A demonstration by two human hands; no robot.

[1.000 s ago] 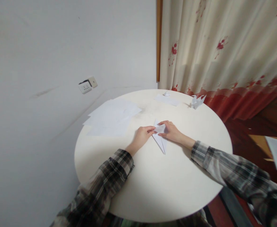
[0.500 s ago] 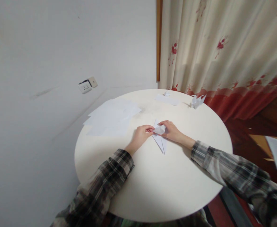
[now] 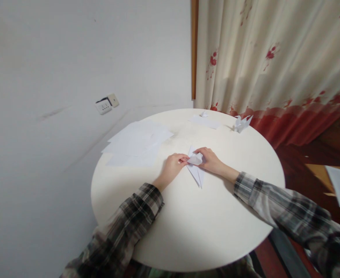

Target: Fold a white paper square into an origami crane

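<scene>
1. Both hands meet near the middle of the round white table (image 3: 204, 231): the left hand (image 3: 172, 166) and the right hand (image 3: 211, 160) each pinch a raised flap of the folded white paper (image 3: 197, 170).
2. Fingertips of the two hands close on that flap from either side; the paper's long pointed end lies flat, aimed at the near edge.
3. A loose stack of white sheets (image 3: 136, 143) lies toward the table's left edge, well apart from the hands.
4. A finished paper crane (image 3: 242, 123) stands by the far right edge, near a flat sheet (image 3: 204, 122) and a small paper scrap (image 3: 204, 114) at the far edge.
</scene>
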